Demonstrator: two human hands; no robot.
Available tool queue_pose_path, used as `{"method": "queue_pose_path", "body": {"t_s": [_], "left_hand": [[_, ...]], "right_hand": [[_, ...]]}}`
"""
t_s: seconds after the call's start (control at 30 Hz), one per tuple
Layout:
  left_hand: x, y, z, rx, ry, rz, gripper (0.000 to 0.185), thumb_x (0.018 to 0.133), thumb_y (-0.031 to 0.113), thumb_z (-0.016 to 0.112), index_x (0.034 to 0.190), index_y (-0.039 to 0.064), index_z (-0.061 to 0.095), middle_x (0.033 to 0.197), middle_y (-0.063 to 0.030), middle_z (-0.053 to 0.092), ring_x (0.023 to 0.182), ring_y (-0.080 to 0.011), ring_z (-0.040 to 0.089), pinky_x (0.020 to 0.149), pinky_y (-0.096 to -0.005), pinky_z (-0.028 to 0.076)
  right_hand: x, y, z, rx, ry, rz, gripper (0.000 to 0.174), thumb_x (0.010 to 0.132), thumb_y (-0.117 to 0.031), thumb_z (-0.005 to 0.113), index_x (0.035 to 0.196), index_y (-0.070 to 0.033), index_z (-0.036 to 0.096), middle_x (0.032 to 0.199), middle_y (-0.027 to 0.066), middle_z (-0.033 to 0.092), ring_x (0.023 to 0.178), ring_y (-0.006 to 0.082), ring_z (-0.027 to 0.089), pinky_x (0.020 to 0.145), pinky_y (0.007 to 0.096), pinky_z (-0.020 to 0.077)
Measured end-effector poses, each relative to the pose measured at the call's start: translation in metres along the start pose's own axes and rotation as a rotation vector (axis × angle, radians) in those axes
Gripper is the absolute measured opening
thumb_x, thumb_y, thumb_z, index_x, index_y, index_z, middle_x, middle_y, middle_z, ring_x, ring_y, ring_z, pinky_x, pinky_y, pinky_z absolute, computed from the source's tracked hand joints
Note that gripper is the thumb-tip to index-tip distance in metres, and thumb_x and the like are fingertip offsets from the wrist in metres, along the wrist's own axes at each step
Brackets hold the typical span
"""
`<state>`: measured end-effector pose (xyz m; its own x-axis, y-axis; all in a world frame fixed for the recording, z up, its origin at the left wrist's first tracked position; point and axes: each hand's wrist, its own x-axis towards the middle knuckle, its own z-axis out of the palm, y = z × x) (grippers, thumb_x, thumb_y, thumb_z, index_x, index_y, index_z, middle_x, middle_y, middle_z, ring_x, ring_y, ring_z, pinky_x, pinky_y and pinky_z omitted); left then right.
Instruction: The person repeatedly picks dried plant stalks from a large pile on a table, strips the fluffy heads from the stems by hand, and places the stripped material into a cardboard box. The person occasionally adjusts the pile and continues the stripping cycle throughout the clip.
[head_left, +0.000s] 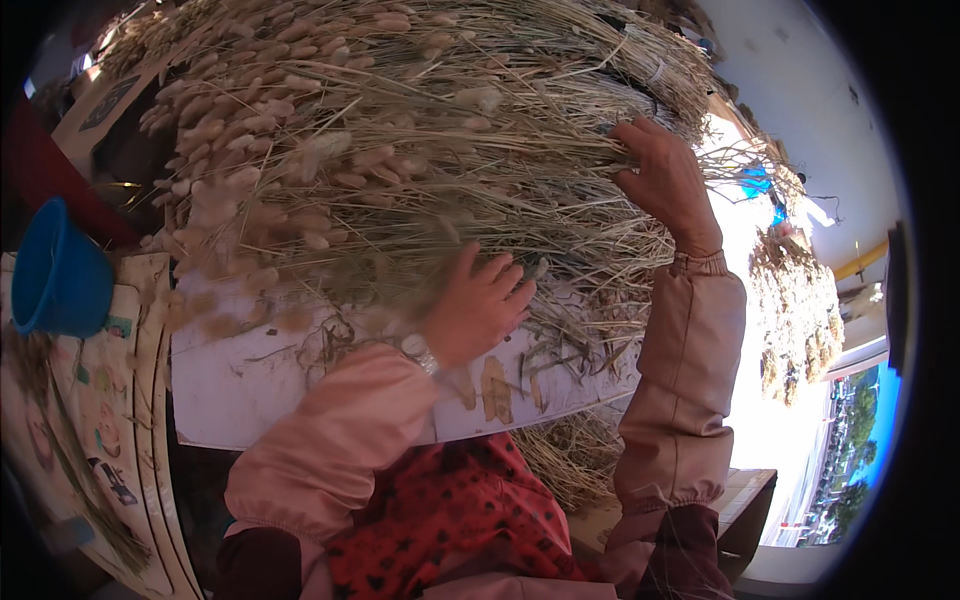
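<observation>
A large heap of dried bunny-tail grass (420, 150) covers the far part of a white tabletop (247, 390), its fluffy heads to the left and its stems to the right. My right hand (664, 169) grips a bunch of the stems at the heap's right side. Over the near edge of the heap is my left hand (480, 304), fingers spread, palm down, with nothing plainly held. Around it the stalks look blurred. A watch (416, 349) sits on the left wrist. Loose stem scraps (562, 352) lie near the hands.
On a side surface at the left stands a blue plastic tub (64, 270), with several thin stalks (82, 480) lying below it. A cardboard box (742, 517) is at the lower right, near straw (570, 457) under the table edge. More dried bunches (795, 322) stand in bright light at the right.
</observation>
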<state>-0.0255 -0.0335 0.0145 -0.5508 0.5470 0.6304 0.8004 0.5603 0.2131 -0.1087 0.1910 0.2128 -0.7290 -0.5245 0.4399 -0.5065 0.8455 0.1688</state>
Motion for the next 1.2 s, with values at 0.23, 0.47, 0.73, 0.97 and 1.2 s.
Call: {"method": "queue_pose_path", "body": {"t_s": [0.23, 0.47, 0.73, 0.97, 1.2], "left_hand": [[0.002, 0.004, -0.004, -0.106, 0.168, 0.047, 0.038, 0.082, 0.024, 0.071, 0.116, 0.009, 0.061, 0.114, -0.0060, 0.060, 0.113, -0.0228, 0.056, 0.103, -0.0486, 0.037], [0.009, 0.002, -0.014, -0.144, 0.082, 0.072, 0.037, 0.080, 0.023, 0.071, 0.110, 0.006, 0.059, 0.103, -0.0071, 0.057, 0.107, -0.0249, 0.054, 0.101, -0.0473, 0.038], [0.005, 0.000, -0.006, -0.117, 0.094, 0.047, 0.035, 0.080, 0.025, 0.070, 0.108, 0.008, 0.059, 0.103, -0.0079, 0.057, 0.112, -0.0269, 0.052, 0.102, -0.0491, 0.037], [0.001, -0.001, -0.004, -0.164, -0.044, -0.022, 0.033, 0.088, 0.024, 0.066, 0.117, 0.010, 0.058, 0.114, -0.0088, 0.059, 0.119, -0.0278, 0.052, 0.107, -0.0482, 0.034], [-0.002, -0.004, 0.000, -0.206, -0.049, -0.047, 0.032, 0.087, 0.021, 0.066, 0.116, 0.010, 0.059, 0.111, -0.0084, 0.059, 0.117, -0.0278, 0.052, 0.104, -0.0473, 0.035]], "right_hand": [[-0.057, 0.044, 0.053, -0.023, -0.667, 0.313, 0.051, 0.070, -0.002, 0.067, 0.121, -0.008, 0.064, 0.109, 0.0178, 0.067, 0.102, 0.0378, 0.064, 0.088, 0.0431, 0.0526], [-0.067, 0.034, 0.088, 0.120, -0.030, 0.207, 0.041, 0.078, 0.004, 0.059, 0.117, -0.008, 0.062, 0.110, 0.0188, 0.064, 0.100, 0.0393, 0.062, 0.085, 0.0438, 0.0519], [-0.044, -0.017, 0.139, 0.121, -0.011, 0.107, 0.018, 0.093, -0.018, 0.050, 0.108, -0.011, 0.059, 0.101, 0.0092, 0.065, 0.098, 0.0315, 0.062, 0.086, 0.0456, 0.0492], [-0.055, -0.021, 0.159, 0.173, -0.054, 0.232, 0.019, 0.096, -0.021, 0.045, 0.102, -0.011, 0.059, 0.099, 0.0076, 0.066, 0.094, 0.0307, 0.063, 0.080, 0.0460, 0.0493], [-0.058, -0.026, 0.170, 0.162, 0.049, 0.300, 0.023, 0.097, -0.024, 0.043, 0.097, -0.011, 0.062, 0.096, 0.0092, 0.067, 0.093, 0.0314, 0.064, 0.080, 0.0459, 0.0491]]}}
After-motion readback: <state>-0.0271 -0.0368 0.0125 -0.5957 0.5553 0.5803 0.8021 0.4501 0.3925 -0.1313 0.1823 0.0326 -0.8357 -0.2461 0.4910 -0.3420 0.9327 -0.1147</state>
